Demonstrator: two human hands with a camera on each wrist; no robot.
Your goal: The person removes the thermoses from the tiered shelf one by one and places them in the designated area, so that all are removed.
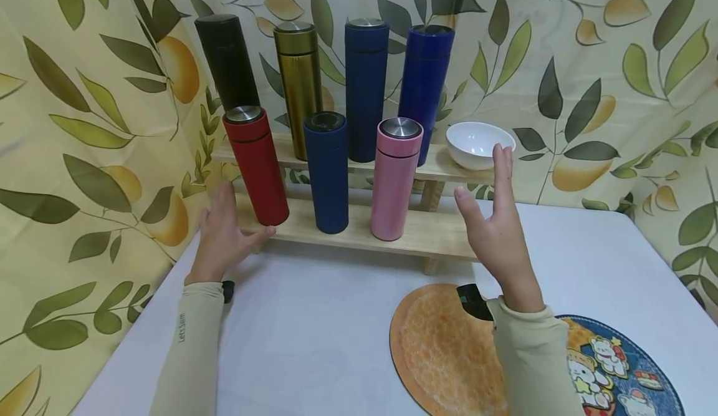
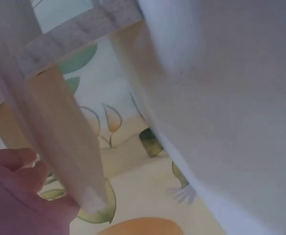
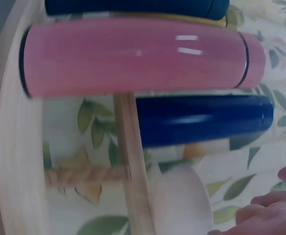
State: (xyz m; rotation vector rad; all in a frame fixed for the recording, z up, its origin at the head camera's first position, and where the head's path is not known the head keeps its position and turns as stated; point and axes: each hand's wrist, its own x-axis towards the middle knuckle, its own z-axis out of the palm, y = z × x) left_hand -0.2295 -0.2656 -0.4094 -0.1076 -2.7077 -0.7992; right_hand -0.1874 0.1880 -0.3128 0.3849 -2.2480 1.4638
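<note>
1. Hard to make out: the left wrist view is dim and blurred, so the left hand [image 1: 220,235] seems to touch the left end of the two-step wooden stand [image 1: 434,232], though I cannot be sure. Its fingers reach up, thumb spread to the right near the red flask's base; it has hold of no flask.
2. The right hand [image 1: 499,241] is open wide and holds nothing, near the stand's right end; its fingertips overlap the bowl's edge from the head camera.
3. The right sleeve [image 1: 533,360] hides parts of two round mats: a pancake-patterned one [image 1: 443,347] and a blue cartoon one [image 1: 645,366], both cut off at the near edge.
4. The stand sits on the far part of a white table [image 1: 314,316], before a leaf-and-fruit-print curtain [image 1: 572,85].
5. Upper step, left to right: black flask [image 1: 229,63], gold flask [image 1: 300,91], matte blue flask [image 1: 366,91], glossy blue flask [image 1: 424,85], then a white bowl [image 1: 473,159], its pale inside showing.
6. Lower step: red flask [image 1: 258,169], short blue flask [image 1: 328,176], pink flask [image 1: 396,182]. All stand capped, contents hidden.
</note>
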